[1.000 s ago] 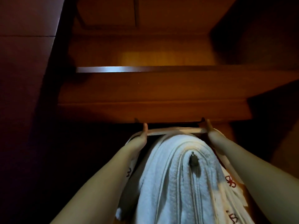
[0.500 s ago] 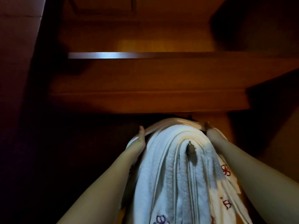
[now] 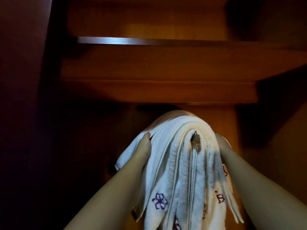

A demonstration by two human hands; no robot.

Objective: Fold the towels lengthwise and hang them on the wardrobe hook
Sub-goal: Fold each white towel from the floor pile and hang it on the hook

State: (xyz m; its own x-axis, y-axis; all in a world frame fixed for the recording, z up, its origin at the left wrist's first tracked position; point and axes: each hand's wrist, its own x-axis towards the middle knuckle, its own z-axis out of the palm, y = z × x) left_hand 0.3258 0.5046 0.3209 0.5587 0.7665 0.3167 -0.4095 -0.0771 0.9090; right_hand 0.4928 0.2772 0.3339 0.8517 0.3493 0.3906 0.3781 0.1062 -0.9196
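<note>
Left hand (image 3: 144,147) grips the left edge of the towels (image 3: 176,163), thumb on top of the cloth, fingers tucked under the outer layer and out of sight. Right hand (image 3: 221,144) is against the right side of the same bundle, mostly hidden behind the folds; cannot tell if it grips or only presses. Both forearms reach in from the near bottom corners.

Towels: several white ones, folded into long strips and draped over the metal hook (image 3: 195,137), whose knobbed tip pokes out through the layers near the top of the pile. Ends hang down toward the near edge, spreading apart. One has a purple flower embroidery (image 3: 160,201) lower left; red embroidered marks show on the strips at lower right. Outermost layer arches over the top, a loose corner sticking out left below the left hand.

Hook sits on a brown wooden wardrobe panel (image 3: 216,123). Farther up, a wooden shelf (image 3: 157,90) and above it a metal rail (image 3: 116,41) running left to right. Left side is dark.
</note>
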